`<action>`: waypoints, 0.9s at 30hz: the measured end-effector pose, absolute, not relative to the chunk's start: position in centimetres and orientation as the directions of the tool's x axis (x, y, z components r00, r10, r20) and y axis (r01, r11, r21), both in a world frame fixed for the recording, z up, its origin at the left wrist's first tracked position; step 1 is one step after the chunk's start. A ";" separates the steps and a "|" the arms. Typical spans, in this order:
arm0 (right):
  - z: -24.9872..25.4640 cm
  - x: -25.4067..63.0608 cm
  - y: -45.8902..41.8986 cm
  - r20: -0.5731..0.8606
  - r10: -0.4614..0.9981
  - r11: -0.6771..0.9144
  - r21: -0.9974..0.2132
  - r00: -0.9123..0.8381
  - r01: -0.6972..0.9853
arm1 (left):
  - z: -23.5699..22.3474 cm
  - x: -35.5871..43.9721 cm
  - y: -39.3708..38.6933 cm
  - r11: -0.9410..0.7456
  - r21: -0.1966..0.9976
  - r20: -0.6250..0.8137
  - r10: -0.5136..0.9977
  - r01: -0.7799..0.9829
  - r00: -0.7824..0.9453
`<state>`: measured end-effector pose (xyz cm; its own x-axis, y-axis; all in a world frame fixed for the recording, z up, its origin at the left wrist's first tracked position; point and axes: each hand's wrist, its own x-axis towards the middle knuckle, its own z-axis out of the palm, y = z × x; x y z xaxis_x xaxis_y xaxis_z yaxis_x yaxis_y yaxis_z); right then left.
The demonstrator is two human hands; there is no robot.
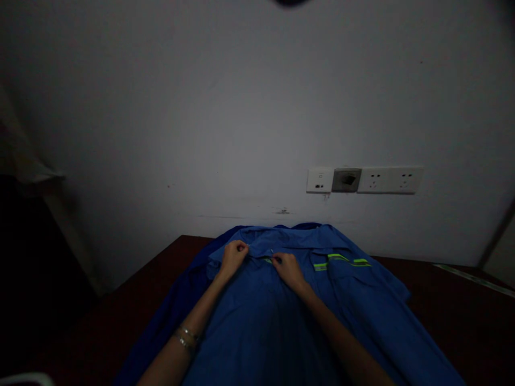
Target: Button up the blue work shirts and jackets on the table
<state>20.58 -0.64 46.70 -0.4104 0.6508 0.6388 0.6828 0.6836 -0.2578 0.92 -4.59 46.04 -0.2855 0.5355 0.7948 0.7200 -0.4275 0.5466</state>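
A blue work jacket (257,316) with neon yellow-green stripes (341,261) lies spread on a dark brown table (462,316), its collar towards the wall. My left hand (233,257) is closed in a pinch on the jacket's cloth near the collar. My right hand (287,269) is also closed, pinching the jacket's front edge just right of the left hand. Two thin bracelets (185,338) sit on my left wrist. What lies under the fingertips is too dim to make out.
A white wall rises right behind the table, with a row of sockets and a switch plate (364,180) above the jacket. A pale strip (470,276) lies at the table's far right. The left side is dark.
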 end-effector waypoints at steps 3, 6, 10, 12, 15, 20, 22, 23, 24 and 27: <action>47.4 21.0 0.3 0.620 0.690 0.690 -0.408 -0.374 0.598 | 46.4 0.7 -4.9 -0.442 0.571 0.785 0.542 0.692 -0.301; 48.2 21.3 0.8 0.575 0.742 0.663 -0.548 -0.345 0.510 | 46.7 1.2 -5.4 -0.484 0.579 0.784 0.551 0.656 -0.285; 49.0 21.5 0.6 0.516 0.784 0.620 -0.678 -0.345 0.394 | 46.8 2.8 -6.4 -0.619 0.444 0.870 0.470 0.648 -0.148; 49.3 21.4 0.2 0.498 0.790 0.606 -0.720 -0.358 0.338 | 46.7 3.8 -6.6 -0.698 0.323 0.914 0.405 0.639 -0.020; 49.6 21.3 -0.4 0.476 0.796 0.584 -0.768 -0.374 0.264 | 46.4 4.8 -6.4 -0.719 0.243 0.908 0.405 0.651 0.109; 49.8 21.1 -0.8 0.452 0.809 0.543 -0.820 -0.377 0.181 | 46.3 4.8 -5.3 -0.664 0.307 0.878 0.473 0.682 0.066; 49.8 21.0 -0.8 0.446 0.813 0.529 -0.834 -0.373 0.158 | 46.6 4.6 -5.0 -0.691 0.291 0.901 0.431 0.662 0.054; 49.8 20.9 -0.8 0.445 0.815 0.525 -0.838 -0.372 0.148 | 46.8 4.5 -4.8 -0.704 0.276 0.909 0.412 0.655 0.058; 49.7 20.9 -0.8 0.444 0.815 0.522 -0.842 -0.373 0.138 | 47.0 4.5 -4.7 -0.716 0.263 0.915 0.397 0.647 0.067; 49.8 20.9 -0.8 0.442 0.812 0.517 -0.848 -0.382 0.117 | 47.2 4.7 -4.1 -0.750 0.273 0.913 0.399 0.602 0.082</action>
